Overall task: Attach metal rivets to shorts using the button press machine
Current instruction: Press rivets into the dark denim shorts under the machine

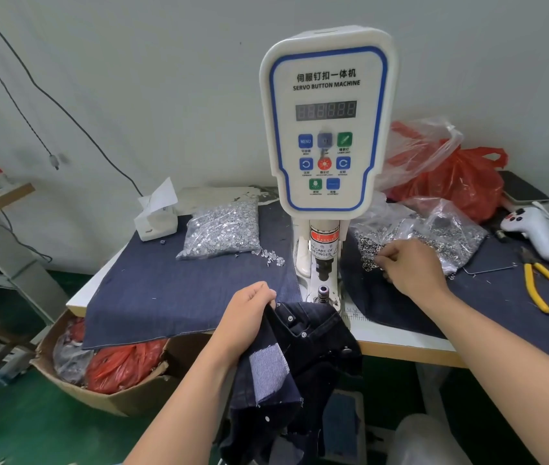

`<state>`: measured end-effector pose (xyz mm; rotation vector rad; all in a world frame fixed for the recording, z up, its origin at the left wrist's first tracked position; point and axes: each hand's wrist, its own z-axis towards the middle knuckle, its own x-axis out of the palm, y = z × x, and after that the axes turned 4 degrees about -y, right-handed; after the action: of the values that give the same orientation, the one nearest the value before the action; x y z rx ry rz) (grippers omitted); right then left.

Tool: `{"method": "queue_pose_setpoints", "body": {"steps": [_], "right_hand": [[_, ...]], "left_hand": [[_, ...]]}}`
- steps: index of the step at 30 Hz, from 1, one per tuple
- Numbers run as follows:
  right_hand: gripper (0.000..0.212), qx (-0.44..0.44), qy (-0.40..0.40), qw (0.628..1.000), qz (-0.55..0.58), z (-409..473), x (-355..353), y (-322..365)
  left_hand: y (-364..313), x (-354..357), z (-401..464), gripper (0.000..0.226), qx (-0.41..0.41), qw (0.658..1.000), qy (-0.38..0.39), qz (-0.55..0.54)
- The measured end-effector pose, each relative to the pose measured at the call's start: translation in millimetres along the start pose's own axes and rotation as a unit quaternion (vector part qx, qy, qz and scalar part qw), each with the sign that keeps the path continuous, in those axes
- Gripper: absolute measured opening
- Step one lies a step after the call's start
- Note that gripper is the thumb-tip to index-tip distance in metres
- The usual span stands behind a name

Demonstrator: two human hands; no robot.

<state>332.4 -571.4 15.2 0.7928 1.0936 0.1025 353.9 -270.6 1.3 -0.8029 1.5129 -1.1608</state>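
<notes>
The white servo button machine [327, 129] stands at the table's middle, its lower die [322, 292] bare. Dark denim shorts [306, 350] hang off the table's front edge just below the die, with several silver rivets set in them. My left hand [249, 313] is shut on the shorts' upper left edge. My right hand [410, 270] rests curled on a pile of small metal ring rivets [372, 250] spilling from a clear bag right of the machine; whether its fingertips pinch a rivet I cannot tell. A clear bag of silver rivet pins [222, 229] lies left of the machine.
Blue denim cloth [165, 290] covers the table. Yellow-handled pliers [548, 286] and a white handheld device [535, 229] lie at right, red plastic bags [461, 182] behind. A white tissue box [157, 219] sits back left. A cardboard box [105, 370] with bags stands on the green floor.
</notes>
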Motion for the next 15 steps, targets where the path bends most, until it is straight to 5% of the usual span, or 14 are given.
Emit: {"method": "queue_pose_setpoints", "body": {"steps": [5, 8, 15], "right_hand": [[0.013, 0.063, 0.021, 0.985, 0.162, -14.5, -5.9, 7.5], [0.014, 0.153, 0.073, 0.931, 0.322, -32.4, -7.2, 25.5], [0.012, 0.286, 0.224, 0.792, 0.491, -65.8, -6.6, 62.3]], "left_hand": [[0.2, -0.2, 0.6, 0.023, 0.001, 1.0, 0.001, 0.001], [1.5, 0.2, 0.8, 0.023, 0.0, 1.0, 0.003, 0.002], [-0.5, -0.1, 0.0, 0.024, -0.01, 1.0, 0.005, -0.002]]}}
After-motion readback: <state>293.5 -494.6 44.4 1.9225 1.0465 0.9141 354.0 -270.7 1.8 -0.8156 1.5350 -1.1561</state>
